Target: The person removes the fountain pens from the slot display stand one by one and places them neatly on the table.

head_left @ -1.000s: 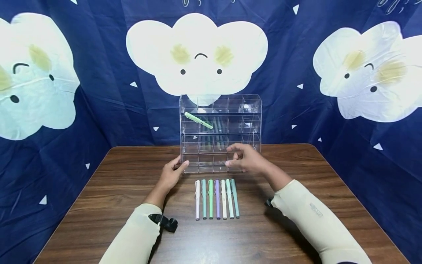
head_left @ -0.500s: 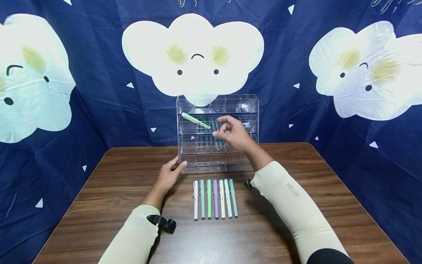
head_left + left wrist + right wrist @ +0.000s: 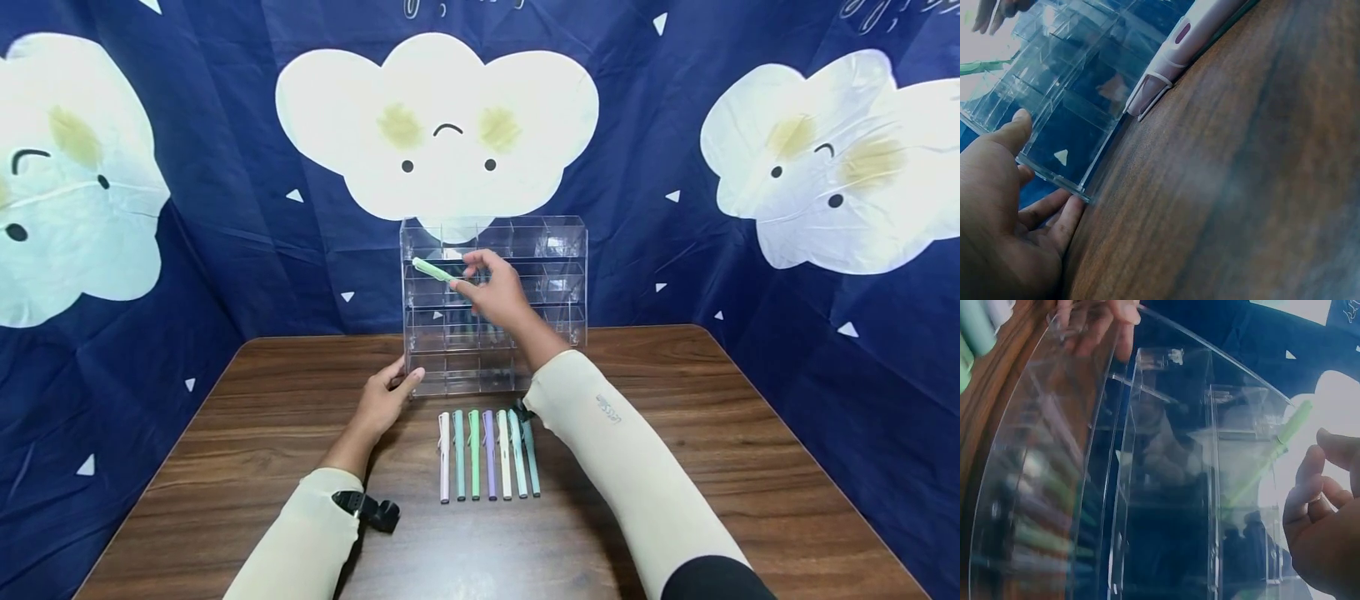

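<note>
A clear plastic rack [image 3: 495,358] with tiered compartments stands on the table. My left hand [image 3: 382,404] grips its lower left side; in the left wrist view, the thumb [image 3: 1017,128] lies at the front and the fingers curl behind the edge. A light green pen [image 3: 431,268] slants across the rack's upper left compartments, its cap end up at the left. My right hand [image 3: 495,292] is in front of the rack, covering the pen's lower end in the head view. In the right wrist view, its loosely bent fingers are apart from the pen [image 3: 1294,425] and hold nothing.
Several capped pens [image 3: 475,454] in white, teal, green and purple lie in a row on the wooden table [image 3: 300,358] in front of the rack. A blue cloth [image 3: 337,292] with clouds hangs behind. The right sleeve [image 3: 600,425] passes over the row's right end.
My right hand has moved up and left from the rack's lower right to the light green pen. The left hand keeps its grip on the rack, and the pen has stayed put.
</note>
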Motion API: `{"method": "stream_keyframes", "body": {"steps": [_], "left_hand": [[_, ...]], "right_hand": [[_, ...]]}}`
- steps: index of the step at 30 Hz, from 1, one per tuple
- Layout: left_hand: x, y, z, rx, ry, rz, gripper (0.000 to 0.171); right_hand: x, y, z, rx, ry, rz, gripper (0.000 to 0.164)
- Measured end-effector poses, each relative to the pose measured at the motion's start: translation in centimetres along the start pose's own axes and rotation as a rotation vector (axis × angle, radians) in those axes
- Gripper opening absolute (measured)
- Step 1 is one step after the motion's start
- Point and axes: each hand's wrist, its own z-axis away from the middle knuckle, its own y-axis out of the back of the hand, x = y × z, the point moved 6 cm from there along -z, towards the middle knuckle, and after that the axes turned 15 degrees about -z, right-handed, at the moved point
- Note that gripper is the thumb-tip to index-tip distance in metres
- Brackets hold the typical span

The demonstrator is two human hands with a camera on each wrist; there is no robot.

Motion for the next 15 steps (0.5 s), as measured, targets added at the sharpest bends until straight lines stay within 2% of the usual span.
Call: {"method": "stream_keyframes", "body": {"steps": [3, 10, 15], "left_hand": [[0.0, 0.0, 0.0, -0.007, -0.003, 0.004, 0.067], [0.1, 0.1, 0.2, -0.005, 0.001, 0.004, 0.067], [0.2, 0.1, 0.2, -0.009, 0.0, 0.004, 0.065]], "right_hand": [[0.5, -1.1, -0.4, 0.025, -0.001, 0.038, 0.048], [1.0, -2.9, -0.9, 0.105, 0.089, 0.259, 0.052], [1.1, -3.6, -1.1, 0.13, 0.085, 0.269, 0.049]]}}
